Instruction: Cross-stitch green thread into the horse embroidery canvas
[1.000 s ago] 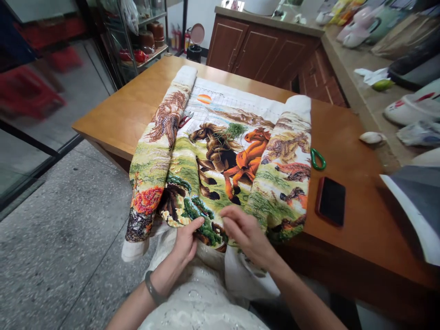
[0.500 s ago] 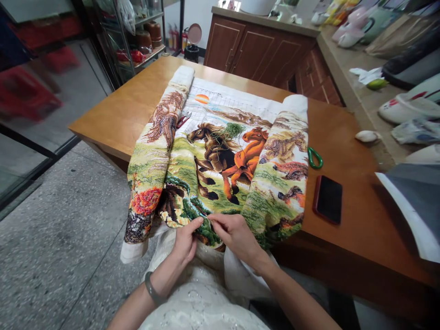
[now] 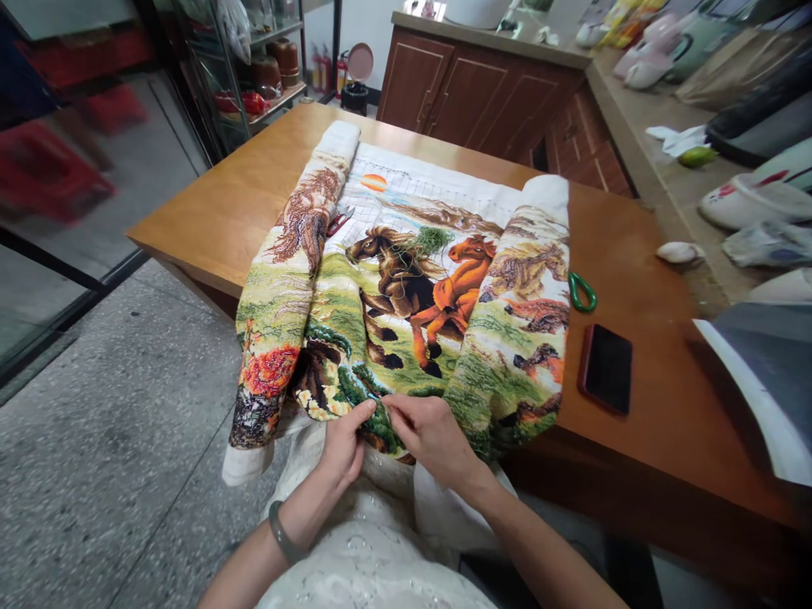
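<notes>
Pinching the near edge of the horse cross-stitch cloth (image 3: pixel 406 296) with left hand (image 3: pixel 346 444) and right hand (image 3: pixel 435 436), fingertips close; best kept flat on the table (image 3: pixel 209 211), with small, gentle pulls.

both forearms came up from the bottom of the view and met near the bench's near edge. the left hand (image 3: pixel 344 447) was curled, thumb up and tipped toward the right, with a band round its wrist. the right hand (image 3: pixel 435 437) lay back-up, knuckles bent, its thumb and forefinger pinched together. the fingertips (image 3: pixel 388 403) of the right hand almost touched the left thumb.
</notes>
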`<action>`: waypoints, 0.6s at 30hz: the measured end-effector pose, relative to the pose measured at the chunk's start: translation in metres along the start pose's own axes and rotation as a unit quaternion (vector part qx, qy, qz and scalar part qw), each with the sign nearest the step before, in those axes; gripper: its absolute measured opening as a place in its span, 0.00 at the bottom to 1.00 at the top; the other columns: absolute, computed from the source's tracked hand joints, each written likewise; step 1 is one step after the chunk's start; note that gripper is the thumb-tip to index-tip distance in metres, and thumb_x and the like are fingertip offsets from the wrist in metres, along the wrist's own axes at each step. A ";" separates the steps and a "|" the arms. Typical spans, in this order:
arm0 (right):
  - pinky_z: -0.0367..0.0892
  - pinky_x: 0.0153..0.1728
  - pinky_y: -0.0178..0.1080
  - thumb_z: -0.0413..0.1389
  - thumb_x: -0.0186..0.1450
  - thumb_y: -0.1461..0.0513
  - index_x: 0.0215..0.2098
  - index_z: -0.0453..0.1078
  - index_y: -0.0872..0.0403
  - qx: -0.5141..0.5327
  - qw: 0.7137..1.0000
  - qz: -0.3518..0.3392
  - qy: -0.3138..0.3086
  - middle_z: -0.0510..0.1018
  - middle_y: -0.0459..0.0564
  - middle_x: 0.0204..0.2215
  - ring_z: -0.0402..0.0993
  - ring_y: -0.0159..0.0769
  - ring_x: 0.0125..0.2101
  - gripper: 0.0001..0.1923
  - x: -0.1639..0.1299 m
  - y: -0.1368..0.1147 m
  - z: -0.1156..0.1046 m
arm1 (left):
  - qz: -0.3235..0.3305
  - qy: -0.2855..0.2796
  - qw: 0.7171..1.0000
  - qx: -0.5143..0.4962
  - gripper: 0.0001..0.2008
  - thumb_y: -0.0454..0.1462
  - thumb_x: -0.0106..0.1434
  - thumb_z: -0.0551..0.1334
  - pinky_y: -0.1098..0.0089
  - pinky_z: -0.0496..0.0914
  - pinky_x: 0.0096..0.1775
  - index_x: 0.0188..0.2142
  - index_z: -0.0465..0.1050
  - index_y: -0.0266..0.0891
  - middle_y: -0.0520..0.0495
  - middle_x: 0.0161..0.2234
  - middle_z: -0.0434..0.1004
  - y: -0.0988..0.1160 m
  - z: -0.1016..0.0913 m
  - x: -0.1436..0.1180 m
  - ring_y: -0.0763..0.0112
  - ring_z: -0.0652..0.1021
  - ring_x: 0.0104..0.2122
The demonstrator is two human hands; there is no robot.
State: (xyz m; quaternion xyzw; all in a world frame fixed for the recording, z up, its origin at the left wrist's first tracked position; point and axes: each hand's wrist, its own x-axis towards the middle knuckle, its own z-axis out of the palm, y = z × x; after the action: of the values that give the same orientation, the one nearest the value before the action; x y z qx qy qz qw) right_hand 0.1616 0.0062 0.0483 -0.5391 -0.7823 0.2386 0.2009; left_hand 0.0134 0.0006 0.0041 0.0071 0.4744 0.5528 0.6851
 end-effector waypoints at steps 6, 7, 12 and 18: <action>0.59 0.31 0.37 0.56 0.73 0.70 0.39 0.84 0.53 0.021 1.000 0.009 -0.016 0.83 0.48 0.26 0.74 0.36 0.24 0.14 0.004 -0.001 -0.003 | 0.002 0.010 1.000 -0.005 0.18 0.34 0.45 0.80 0.54 0.78 0.62 0.37 0.85 0.42 0.45 0.41 0.92 0.001 0.001 0.000 0.43 0.86 0.57; 0.58 0.31 0.37 0.56 0.73 0.70 0.38 0.84 0.53 0.023 0.999 0.012 -0.019 0.83 0.47 0.25 0.73 0.35 0.24 0.14 0.004 -0.001 -0.003 | 0.001 0.011 1.000 -0.005 0.17 0.33 0.45 0.80 0.54 0.78 0.62 0.37 0.85 0.42 0.45 0.40 0.92 0.001 0.001 -0.001 0.43 0.86 0.57; 0.57 0.31 0.37 0.56 0.73 0.70 0.36 0.82 0.52 0.013 1.000 0.011 -0.022 0.81 0.47 0.24 0.71 0.36 0.23 0.14 0.005 -0.003 -0.003 | 0.001 0.007 1.000 -0.002 0.15 0.34 0.45 0.81 0.55 0.79 0.60 0.33 0.84 0.43 0.48 0.36 0.91 0.000 0.001 -0.001 0.44 0.88 0.53; 0.57 0.31 0.37 0.56 0.73 0.69 0.38 0.84 0.52 -0.008 1.000 0.021 -0.017 0.82 0.47 0.24 0.74 0.37 0.24 0.14 0.006 -0.003 0.001 | 0.005 0.009 1.000 -0.007 0.17 0.34 0.44 0.82 0.56 0.78 0.61 0.34 0.83 0.44 0.48 0.36 0.91 -0.001 0.000 0.000 0.45 0.87 0.56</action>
State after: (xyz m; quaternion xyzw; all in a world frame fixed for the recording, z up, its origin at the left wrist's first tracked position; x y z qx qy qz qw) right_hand 0.1565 0.0109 0.0497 -0.5526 -0.7761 0.2456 0.1788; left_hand 0.0142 0.0000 0.0032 -0.0004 0.4768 0.5592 0.6782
